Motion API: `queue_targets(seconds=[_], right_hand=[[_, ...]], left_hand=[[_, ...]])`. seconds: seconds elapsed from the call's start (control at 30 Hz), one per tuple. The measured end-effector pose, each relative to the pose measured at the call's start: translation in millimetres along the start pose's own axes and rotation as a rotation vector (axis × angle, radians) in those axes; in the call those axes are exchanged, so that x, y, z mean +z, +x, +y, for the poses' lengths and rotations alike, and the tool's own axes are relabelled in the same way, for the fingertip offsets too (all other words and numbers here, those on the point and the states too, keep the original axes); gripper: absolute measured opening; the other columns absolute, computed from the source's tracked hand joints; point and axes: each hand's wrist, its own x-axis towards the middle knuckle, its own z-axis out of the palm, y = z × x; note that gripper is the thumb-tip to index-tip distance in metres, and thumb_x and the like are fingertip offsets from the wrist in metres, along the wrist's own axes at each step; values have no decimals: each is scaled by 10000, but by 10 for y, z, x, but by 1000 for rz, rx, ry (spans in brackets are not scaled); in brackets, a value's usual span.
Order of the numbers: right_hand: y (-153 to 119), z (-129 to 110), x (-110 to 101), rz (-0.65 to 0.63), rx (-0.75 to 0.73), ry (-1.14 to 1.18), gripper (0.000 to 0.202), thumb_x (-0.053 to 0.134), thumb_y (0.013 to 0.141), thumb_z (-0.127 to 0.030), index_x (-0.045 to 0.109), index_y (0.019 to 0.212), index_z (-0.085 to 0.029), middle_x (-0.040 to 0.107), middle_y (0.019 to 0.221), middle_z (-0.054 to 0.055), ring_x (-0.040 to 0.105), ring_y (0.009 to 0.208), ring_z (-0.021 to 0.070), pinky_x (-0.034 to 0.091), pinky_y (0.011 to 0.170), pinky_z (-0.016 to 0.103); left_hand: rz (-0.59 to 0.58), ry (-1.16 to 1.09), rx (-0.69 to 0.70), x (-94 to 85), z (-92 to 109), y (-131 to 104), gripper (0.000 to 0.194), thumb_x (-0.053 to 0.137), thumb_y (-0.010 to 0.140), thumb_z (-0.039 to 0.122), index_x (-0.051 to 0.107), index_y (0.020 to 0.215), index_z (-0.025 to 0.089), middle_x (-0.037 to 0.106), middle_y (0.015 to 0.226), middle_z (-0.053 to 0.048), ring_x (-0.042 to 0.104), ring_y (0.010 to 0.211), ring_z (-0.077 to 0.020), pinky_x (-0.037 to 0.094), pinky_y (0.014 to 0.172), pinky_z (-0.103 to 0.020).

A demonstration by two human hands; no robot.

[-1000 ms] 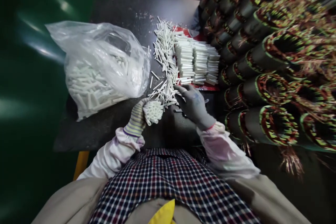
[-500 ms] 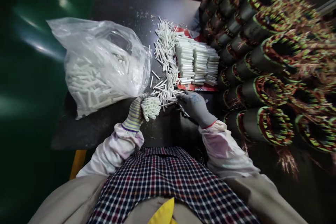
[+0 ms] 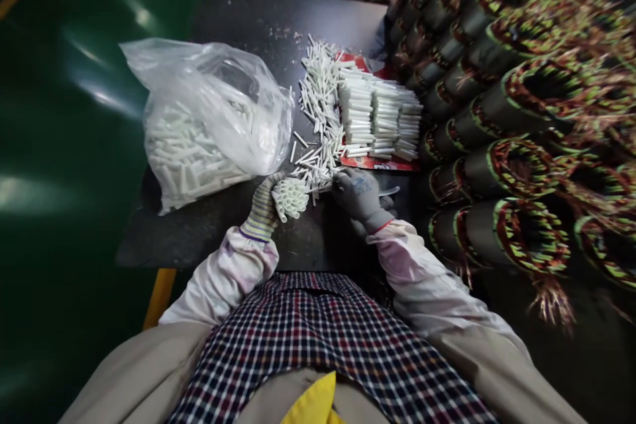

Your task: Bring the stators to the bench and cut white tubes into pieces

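Observation:
My left hand [image 3: 263,209], in a striped knit glove, is closed around a bundle of white tubes [image 3: 291,198] with their open ends facing me. In a grey glove, my right hand [image 3: 356,193] rests at the near edge of a loose pile of white tubes [image 3: 318,116] on the dark table [image 3: 248,26], its fingers pinching a single tube [image 3: 322,187] that points toward the bundle. Beyond the right hand, neat stacks of white tubes [image 3: 380,119] lie on a red sheet [image 3: 377,163].
A clear plastic bag [image 3: 209,119] full of white tubes sits at the left of the table. Rows of wound motor stators [image 3: 517,119] with copper wire are stacked along the right. A green floor with yellow lines surrounds the table.
My right hand has pulled back from the loose pile toward the bundle, now pinching a tube. The left hand keeps holding the bundle. The view has shifted slightly.

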Motion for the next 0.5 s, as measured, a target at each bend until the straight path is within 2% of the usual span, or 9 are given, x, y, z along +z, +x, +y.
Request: queue_targets(seconds=[0.1, 0.2, 0.33, 0.5], right_hand=[[-67, -29, -73, 127, 39, 116, 244, 538, 901, -251, 692, 1052, -137, 698, 1118, 145, 603, 978, 255, 384, 822, 334], [-188, -160, -233, 214, 4, 248, 219, 522, 910, -236, 676, 1039, -150, 712, 1068, 132, 623, 942, 236, 404, 814, 320], [-360, -406, -421, 143, -45, 365, 193, 549, 923, -307, 677, 1005, -187, 723, 867, 55, 629, 768, 186, 374, 692, 281], [-410, -539, -480, 61, -72, 266, 190, 549, 926, -295, 691, 1005, -196, 737, 905, 57, 629, 778, 183, 329, 685, 291]], left_hand=[[-26, -40, -58, -1, 14, -15, 287, 561, 809, 371, 709, 798, 125, 737, 752, -94, 696, 662, -238, 582, 576, -357], [-34, -54, -19, 3, 2, -28, 258, 599, 787, 362, 704, 780, 125, 725, 718, -81, 687, 638, -224, 585, 600, -351], [-34, -40, 106, -8, -53, -15, 256, 671, 757, 375, 711, 811, 128, 736, 773, -65, 699, 697, -207, 588, 710, -339], [86, 80, 217, -48, -115, 21, 310, 716, 739, 439, 707, 854, 152, 735, 807, -39, 710, 812, -209, 567, 788, -320]])
